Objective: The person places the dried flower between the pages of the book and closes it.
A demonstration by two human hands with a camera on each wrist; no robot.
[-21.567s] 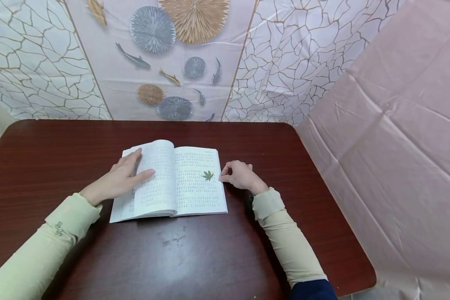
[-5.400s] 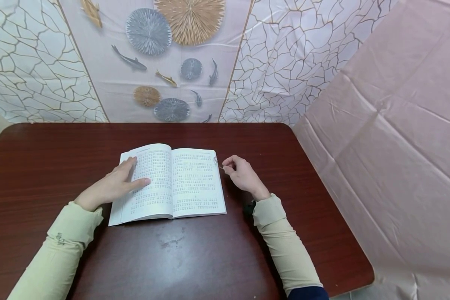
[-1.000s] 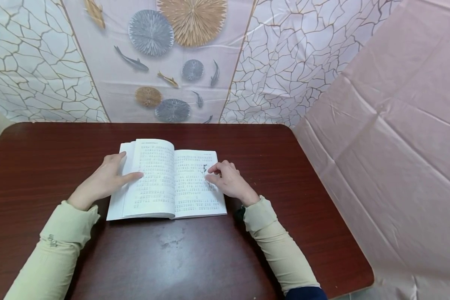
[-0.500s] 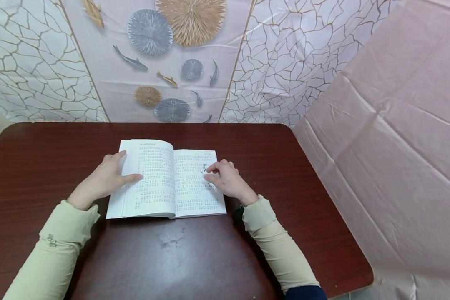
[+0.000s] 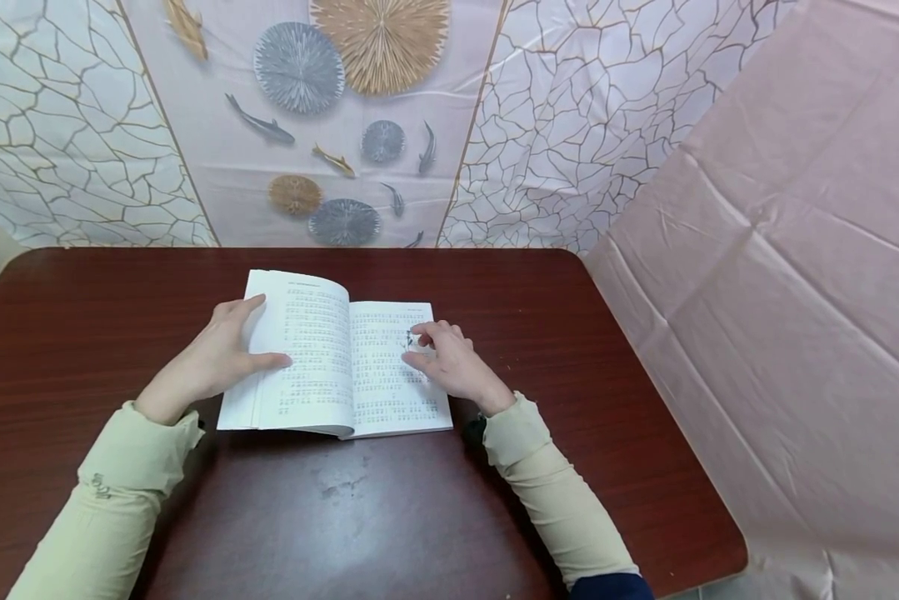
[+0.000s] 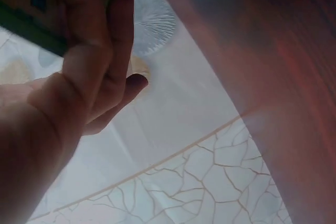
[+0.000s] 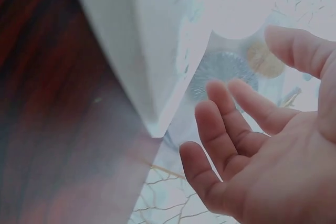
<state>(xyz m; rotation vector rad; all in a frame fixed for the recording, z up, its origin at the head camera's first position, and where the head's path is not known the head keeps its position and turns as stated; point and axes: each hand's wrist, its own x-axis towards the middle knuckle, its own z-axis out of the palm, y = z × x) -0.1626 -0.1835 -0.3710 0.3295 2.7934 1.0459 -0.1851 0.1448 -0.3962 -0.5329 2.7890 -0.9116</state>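
An open book (image 5: 317, 333) with printed pages lies in the middle of the head view, its left half tilted up off the table. My left hand (image 5: 212, 362) grips that half, thumb on the page and the other fingers toward the outer edge. In the left wrist view, fingers (image 6: 86, 19) lie against a green cover (image 6: 34, 38). A thin dark dried sprig (image 5: 409, 339) lies on the right page, partly hidden by fingers. Over it is my right hand (image 5: 456, 362), thumb and forefinger apart. The right wrist view shows this hand's loosely bent fingers (image 7: 210, 124) holding nothing, beside the book's page edges (image 7: 142, 51).
The dark red-brown wooden table (image 5: 329, 517) has rounded far corners and a scuffed patch in front of the book. A patterned cloth backdrop (image 5: 232, 200) stands behind it, and a plain pink cloth (image 5: 794, 292) hangs along the right.
A leaf lay on an earlier right page; later my right hand held the sprig beside the book. Now the sprig lies on the page, thumb and forefinger parted, and my left hand has raised the left half.
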